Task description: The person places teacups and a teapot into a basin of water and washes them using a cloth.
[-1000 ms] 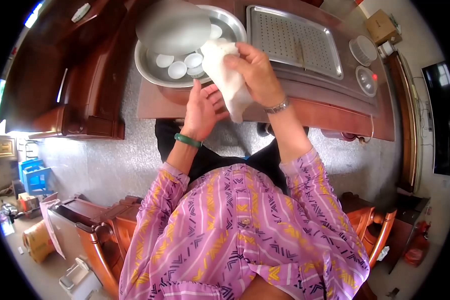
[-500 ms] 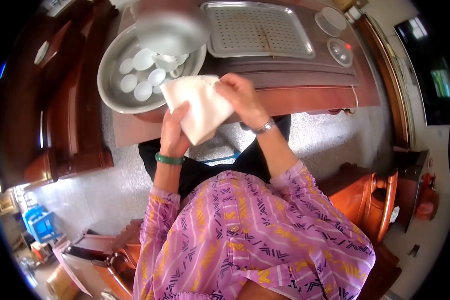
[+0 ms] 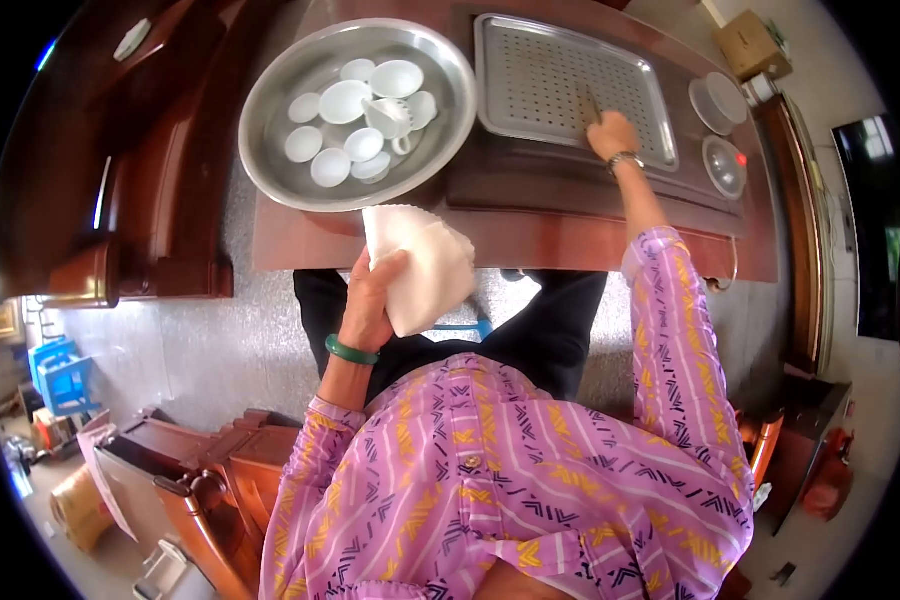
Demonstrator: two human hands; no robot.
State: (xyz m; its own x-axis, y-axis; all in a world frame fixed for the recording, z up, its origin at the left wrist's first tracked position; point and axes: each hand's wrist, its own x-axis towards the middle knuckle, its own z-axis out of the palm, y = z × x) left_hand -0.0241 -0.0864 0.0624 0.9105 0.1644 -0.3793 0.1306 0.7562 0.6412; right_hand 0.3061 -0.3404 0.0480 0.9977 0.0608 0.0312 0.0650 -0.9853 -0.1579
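My left hand (image 3: 368,305), with a green bangle at its wrist, grips a folded white cloth (image 3: 425,268) at the table's front edge. My right hand (image 3: 613,137) reaches over the front right part of a perforated metal tray (image 3: 530,122). Its fingers are closed around a thin dark stick-like item (image 3: 595,103), too small to identify. A wide metal basin (image 3: 260,130) stands left of the tray, holding several small white cups (image 3: 331,167), white bowls (image 3: 346,101) and a white spouted piece (image 3: 388,118).
Right of the tray are a stack of clear bowls (image 3: 718,103) and a clear domed item (image 3: 724,167) beside a red light. A wooden chair (image 3: 215,490) stands behind at the left. A cardboard box (image 3: 752,45) lies beyond the table.
My right hand has let go of the cloth and moved right to the tray. The cloth stays in my left hand. The blurred metal object above the basin has left the view.
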